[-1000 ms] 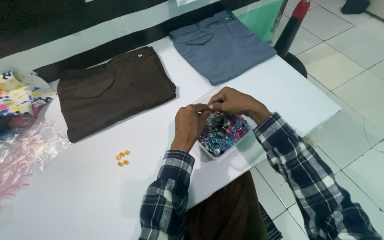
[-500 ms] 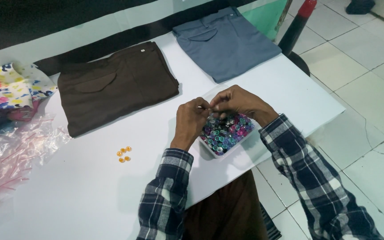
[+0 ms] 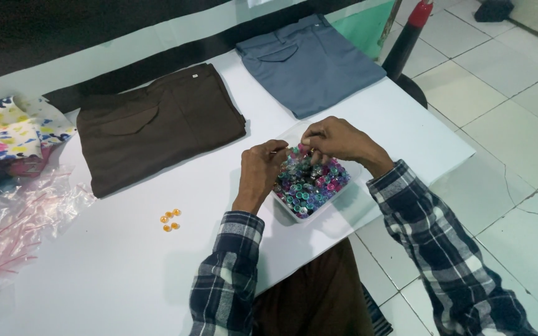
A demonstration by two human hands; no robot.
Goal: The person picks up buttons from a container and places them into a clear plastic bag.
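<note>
A small white tray [image 3: 289,211] full of several small colourful buttons sits near the table's front edge. My left hand [image 3: 261,169] rests at the tray's left side, its fingertips pinched together over the buttons. My right hand [image 3: 337,140] hovers over the tray's far end, fingers curled and pinched at something tiny among the buttons; what it grips is too small to tell. The fingertips of both hands nearly meet above the tray. Three orange buttons [image 3: 170,219] lie loose on the white table [image 3: 94,274] to the left.
Folded brown trousers [image 3: 157,124] lie at the back centre and folded grey-blue trousers [image 3: 309,62] at the back right. Flowered cloth [image 3: 4,134] and clear plastic bags [image 3: 14,218] sit at the left edge. A black and red pole [image 3: 406,40] stands on the tiled floor.
Both hands have stayed over the button tray, with only small finger movements. The view has shifted slightly.
</note>
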